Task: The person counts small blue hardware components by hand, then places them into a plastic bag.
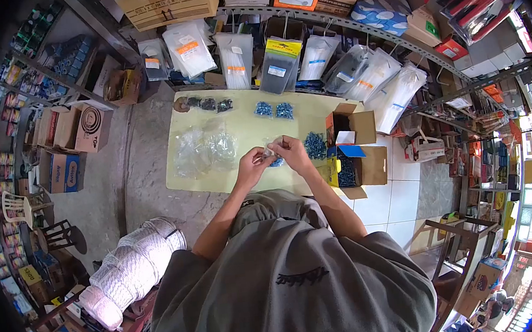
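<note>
My left hand (253, 166) and my right hand (291, 152) meet over the table's near middle, fingers pinched on the top of a small clear plastic bag (276, 162). Blue pieces that look like screws show at its lower part; the fingers hide much of the rest. Right of my right hand lies a loose pile of blue screws (315, 145). Two filled bags of blue screws (274, 109) rest farther back. To the left are flat, clear plastic bags (204, 149). Several small dark packets (208, 104) line the far left corner.
The pale yellow table (245, 108) carries open cardboard boxes (372, 164) at its right edge, one holding blue screws. Packs of cable ties (236, 61) hang from the shelf behind. A large roll of white rope (132, 266) lies on the floor at left.
</note>
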`<move>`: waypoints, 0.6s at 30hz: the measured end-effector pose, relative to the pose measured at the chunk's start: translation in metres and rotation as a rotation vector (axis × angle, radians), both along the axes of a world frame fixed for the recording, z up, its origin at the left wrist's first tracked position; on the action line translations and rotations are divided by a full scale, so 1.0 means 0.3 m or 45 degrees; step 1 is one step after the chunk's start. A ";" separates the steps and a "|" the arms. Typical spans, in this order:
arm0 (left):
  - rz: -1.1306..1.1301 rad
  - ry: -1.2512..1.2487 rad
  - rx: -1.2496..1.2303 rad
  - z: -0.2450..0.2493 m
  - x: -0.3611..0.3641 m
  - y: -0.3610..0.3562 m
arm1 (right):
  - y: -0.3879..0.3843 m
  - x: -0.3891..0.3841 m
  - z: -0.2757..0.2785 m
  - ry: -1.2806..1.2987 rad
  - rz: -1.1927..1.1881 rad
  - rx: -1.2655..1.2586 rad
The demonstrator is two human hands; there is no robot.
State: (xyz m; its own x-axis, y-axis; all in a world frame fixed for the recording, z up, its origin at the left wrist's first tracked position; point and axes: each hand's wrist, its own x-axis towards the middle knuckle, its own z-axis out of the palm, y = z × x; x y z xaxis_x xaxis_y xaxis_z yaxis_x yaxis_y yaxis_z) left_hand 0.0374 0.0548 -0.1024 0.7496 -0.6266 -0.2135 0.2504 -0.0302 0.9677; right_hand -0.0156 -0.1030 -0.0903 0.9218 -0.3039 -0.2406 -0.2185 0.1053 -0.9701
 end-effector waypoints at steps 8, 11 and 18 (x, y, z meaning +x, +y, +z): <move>0.239 0.419 -0.017 0.080 0.000 0.013 | -0.005 -0.036 0.006 -0.004 -0.131 0.151; 0.270 0.378 -0.021 0.065 0.002 0.022 | 0.012 -0.044 0.013 -0.108 -0.153 0.146; 0.206 0.094 -0.045 0.012 0.015 0.015 | -0.034 -0.062 0.001 0.038 0.215 -0.327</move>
